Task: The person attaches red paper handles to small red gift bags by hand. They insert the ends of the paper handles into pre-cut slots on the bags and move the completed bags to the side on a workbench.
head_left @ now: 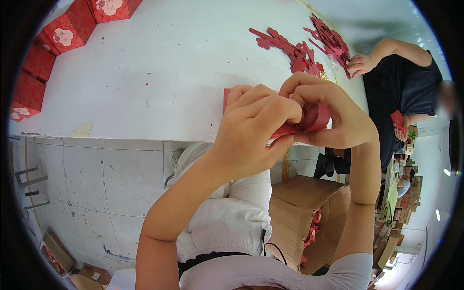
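Note:
Just over the near edge of the white table, my left hand [253,123] and my right hand [340,112] meet around a red card piece [317,117]. Part of this card curls into a loop inside the arch of my right fingers. My left thumb and bent fingers pinch its near side, and my right thumb presses it from below. Behind my left fingers shows the corner of a red card box or sheet [227,96]; my hands hide most of it, so I cannot tell whether the two are joined.
Red printed boxes [67,34] line the far left of the white table [145,72]. Red die-cut card strips [293,50] lie at the back right. A co-worker's hand [360,65] touches another pile [330,40]. An open cardboard carton [301,203] with red pieces stands right of my legs.

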Tool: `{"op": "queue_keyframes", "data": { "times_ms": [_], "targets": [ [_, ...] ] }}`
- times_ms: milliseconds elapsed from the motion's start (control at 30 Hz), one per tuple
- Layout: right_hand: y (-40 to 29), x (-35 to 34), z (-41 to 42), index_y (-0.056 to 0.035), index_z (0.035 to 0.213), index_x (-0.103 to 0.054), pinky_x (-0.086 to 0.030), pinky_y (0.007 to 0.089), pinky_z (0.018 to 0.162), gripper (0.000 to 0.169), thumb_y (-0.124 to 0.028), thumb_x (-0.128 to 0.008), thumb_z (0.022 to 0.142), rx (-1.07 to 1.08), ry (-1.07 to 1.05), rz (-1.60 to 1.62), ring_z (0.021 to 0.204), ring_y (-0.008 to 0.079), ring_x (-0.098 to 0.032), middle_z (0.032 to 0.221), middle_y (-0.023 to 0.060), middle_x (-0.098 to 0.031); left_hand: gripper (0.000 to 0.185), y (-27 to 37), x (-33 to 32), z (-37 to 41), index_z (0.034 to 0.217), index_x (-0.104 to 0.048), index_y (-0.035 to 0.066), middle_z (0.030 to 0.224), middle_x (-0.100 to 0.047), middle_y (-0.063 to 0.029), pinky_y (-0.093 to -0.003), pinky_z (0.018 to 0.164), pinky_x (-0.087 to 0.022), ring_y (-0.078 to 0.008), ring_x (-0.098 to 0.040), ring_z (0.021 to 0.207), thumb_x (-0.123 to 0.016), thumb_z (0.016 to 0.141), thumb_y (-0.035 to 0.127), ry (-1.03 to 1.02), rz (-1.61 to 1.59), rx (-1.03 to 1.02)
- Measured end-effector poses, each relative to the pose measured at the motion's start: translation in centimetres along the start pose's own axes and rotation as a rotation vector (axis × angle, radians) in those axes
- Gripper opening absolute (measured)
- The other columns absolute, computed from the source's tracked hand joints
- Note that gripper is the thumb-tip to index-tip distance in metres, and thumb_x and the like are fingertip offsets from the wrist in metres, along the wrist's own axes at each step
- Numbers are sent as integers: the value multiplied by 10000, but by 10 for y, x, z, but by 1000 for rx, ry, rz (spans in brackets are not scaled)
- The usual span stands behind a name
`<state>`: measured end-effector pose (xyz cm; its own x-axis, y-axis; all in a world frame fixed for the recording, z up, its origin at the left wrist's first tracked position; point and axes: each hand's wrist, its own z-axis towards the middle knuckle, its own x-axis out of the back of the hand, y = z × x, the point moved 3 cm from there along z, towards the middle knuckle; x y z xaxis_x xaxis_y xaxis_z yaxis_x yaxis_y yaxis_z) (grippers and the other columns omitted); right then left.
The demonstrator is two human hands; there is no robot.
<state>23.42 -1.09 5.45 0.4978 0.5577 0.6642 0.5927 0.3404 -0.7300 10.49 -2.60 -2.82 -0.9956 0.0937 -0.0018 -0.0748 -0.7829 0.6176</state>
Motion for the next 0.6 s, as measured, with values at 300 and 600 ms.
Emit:
{"op": "queue_keyframes", "data": {
  "times_ms": [300,600],
  "targets": [
    [-7,0,-12,-13,820,-560,-425,249,692,273,-16,-701,587,-119,247,143,735,125,-532,884,53,-578,391,-2,1,0,806,-507,116,760,-588,-13,-299,717,-387,-187,-547,685,-733,515,-14,-14,3,-34],
    [-1,-12,-31,-3,1008,-590,-446,245,664,413,37,-690,610,90,372,-131,693,122,-548,827,48,-601,404,-2,0,-2,800,-479,114,719,-599,-3,-289,713,-380,-167,-544,678,-741,519,-15,-24,4,-23]
  ]
}}
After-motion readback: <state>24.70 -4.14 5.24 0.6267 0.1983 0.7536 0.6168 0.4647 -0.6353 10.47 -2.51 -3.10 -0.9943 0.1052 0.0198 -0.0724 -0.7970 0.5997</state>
